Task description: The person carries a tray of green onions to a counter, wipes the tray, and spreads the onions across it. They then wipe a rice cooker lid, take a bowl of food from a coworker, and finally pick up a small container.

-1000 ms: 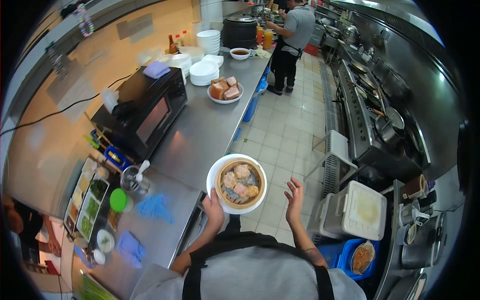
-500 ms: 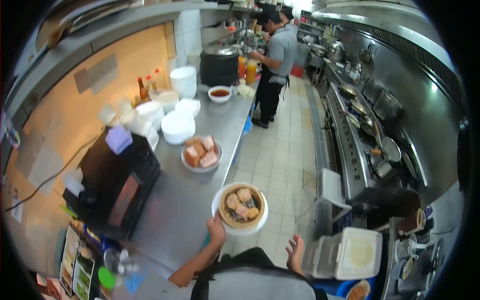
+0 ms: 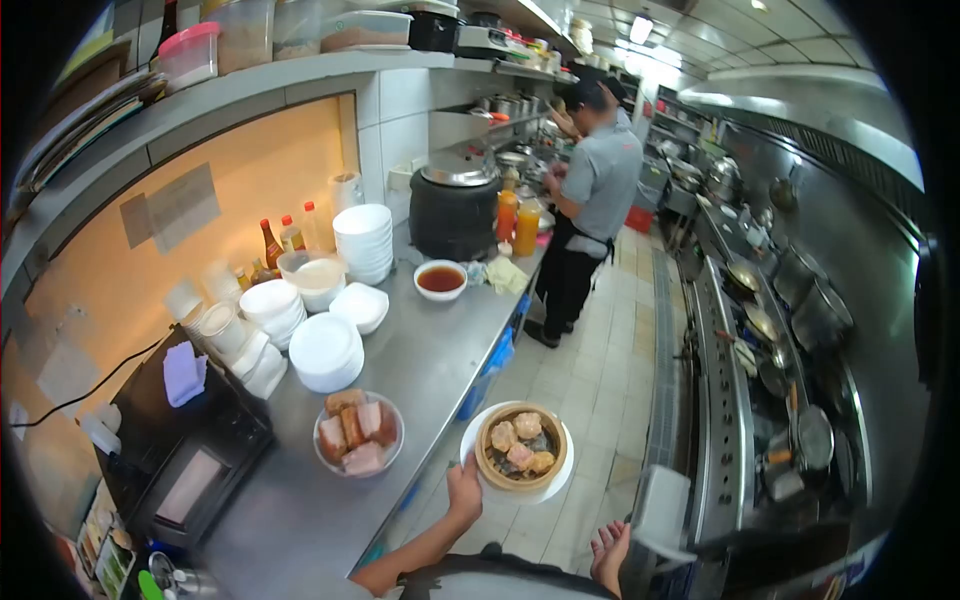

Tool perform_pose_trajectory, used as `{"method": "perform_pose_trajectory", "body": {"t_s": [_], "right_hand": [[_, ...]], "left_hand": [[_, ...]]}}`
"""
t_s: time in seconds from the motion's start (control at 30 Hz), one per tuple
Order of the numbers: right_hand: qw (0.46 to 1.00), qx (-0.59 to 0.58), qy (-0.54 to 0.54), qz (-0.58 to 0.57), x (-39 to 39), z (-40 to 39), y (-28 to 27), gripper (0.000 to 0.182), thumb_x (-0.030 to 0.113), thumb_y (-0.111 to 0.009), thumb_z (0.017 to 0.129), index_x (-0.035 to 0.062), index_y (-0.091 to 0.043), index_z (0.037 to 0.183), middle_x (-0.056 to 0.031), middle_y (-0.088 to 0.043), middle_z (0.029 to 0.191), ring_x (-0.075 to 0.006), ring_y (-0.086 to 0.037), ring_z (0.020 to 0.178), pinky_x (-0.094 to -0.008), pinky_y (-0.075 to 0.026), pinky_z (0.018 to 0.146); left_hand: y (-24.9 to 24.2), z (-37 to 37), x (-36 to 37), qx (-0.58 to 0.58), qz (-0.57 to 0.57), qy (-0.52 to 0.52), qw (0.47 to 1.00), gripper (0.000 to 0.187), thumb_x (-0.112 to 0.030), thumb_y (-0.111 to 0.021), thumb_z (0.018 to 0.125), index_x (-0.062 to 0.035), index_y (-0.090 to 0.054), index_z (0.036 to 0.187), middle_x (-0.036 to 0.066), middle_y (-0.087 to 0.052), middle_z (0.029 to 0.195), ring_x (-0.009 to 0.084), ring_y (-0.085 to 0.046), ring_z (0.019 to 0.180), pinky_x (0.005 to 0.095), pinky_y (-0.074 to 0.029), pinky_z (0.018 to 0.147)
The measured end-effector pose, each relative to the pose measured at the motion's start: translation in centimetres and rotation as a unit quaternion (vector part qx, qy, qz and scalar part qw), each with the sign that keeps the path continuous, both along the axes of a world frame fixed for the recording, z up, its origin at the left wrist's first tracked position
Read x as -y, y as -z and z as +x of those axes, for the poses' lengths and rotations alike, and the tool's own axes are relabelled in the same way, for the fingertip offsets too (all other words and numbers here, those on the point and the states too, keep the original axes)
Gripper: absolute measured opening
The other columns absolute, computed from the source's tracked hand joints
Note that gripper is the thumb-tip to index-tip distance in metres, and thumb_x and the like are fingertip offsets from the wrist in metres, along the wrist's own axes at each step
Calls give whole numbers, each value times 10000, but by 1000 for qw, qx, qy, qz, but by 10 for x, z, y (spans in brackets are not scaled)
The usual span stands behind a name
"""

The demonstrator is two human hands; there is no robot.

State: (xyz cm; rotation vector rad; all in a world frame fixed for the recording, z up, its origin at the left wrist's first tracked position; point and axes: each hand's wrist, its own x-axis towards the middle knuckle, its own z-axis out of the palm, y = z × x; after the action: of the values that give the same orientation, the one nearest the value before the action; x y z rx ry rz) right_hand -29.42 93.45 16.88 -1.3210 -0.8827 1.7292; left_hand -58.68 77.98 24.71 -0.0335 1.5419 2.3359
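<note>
A white plate (image 3: 566,462) bears a round bamboo steamer (image 3: 484,462) with several dumplings (image 3: 520,457) inside. My left hand (image 3: 464,490) grips the plate by its left edge and holds it over the floor, just off the counter's edge. Palm up and fingers apart, my right hand (image 3: 609,548) holds nothing, low and to the right of the plate. A bowl of meat chunks (image 3: 360,436) sits on the steel counter (image 3: 290,490), left of the plate.
White bowls and plates (image 3: 326,352), a bowl of dark sauce (image 3: 440,281) and a black pot (image 3: 452,215) stand along the counter. A person in grey (image 3: 603,170) works there. A white chair (image 3: 662,510) and the stove (image 3: 722,400) are on the right.
The view has tilted up and shifted, showing more of the shelf. My left hand still holds the plate with the steamer. My right hand remains open.
</note>
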Motion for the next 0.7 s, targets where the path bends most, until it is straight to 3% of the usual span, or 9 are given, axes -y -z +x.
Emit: {"method": "perform_pose_trajectory", "body": {"t_s": [0.07,0.17,0.27,0.37,0.47,0.57,0.6,0.7], "right_hand": [[997,-14,-46,55,-56,-43,-11,481,548,-456,938,163,-500,1224,-27,-536,1172,-205,-516,1084,-422,-380,840],[992,-80,-90,21,-114,-117,-56,524,565,-460,932,143,-504,1239,-42,-537,1146,-228,-511,1079,-406,-383,851],[971,-131,-196,26,-160,-190,-60,498,520,-432,958,129,-482,1263,-59,-547,1200,-209,-523,1119,-398,-435,828],[968,-137,-198,-65,-172,-269,-82,505,516,-410,973,114,-491,1269,-89,-557,1196,-226,-557,1076,-407,-445,884],[951,-133,-259,-100,-201,-335,-88,531,501,-381,987,95,-462,1321,-113,-536,1278,-239,-536,1161,-430,-451,943],[929,-198,-307,-60,-232,-387,-104,474,437,-383,1006,101,-451,1333,-101,-516,1291,-226,-509,1185,-387,-433,976],[930,-203,-305,34,-250,-407,-93,457,364,-355,1028,63,-430,1363,-115,-489,1355,-223,-473,1244,-350,-384,1047],[925,-116,-310,185,-296,-446,-95,455,323,-342,1036,25,-432,1368,-113,-477,1379,-215,-456,1264,-328,-365,1060]], "left_hand": [[-1,-22,-32,2,0,-26,1000,409,-319,-507,1001,54,-647,910,24,-580,733,81,-463,653,289,-392,568],[3,-53,-77,-18,-26,-70,997,441,-356,-519,994,32,-628,815,10,-533,669,85,-419,606,301,-359,528],[21,-87,-119,-12,-85,-89,992,505,-397,-521,990,18,-568,706,5,-503,637,96,-396,594,328,-333,509],[43,-125,-161,9,-89,-87,992,488,-367,-518,995,40,-591,734,6,-511,650,100,-409,615,327,-350,527],[50,-164,-197,22,-81,-39,996,411,-335,-498,1011,49,-645,1007,40,-645,890,110,-554,793,297,-461,704],[36,-196,-234,15,-77,-22,997,401,-320,-493,1013,50,-648,1012,40,-644,883,104,-537,779,291,-453,690],[25,-205,-244,-3,-118,-19,993,390,-290,-490,1013,62,-655,993,44,-643,852,102,-519,759,303,-447,671],[16,-244,-279,-69,-206,20,976,382,-267,-492,1007,75,-659,965,44,-638,806,99,-502,730,302,-439,650]]}}
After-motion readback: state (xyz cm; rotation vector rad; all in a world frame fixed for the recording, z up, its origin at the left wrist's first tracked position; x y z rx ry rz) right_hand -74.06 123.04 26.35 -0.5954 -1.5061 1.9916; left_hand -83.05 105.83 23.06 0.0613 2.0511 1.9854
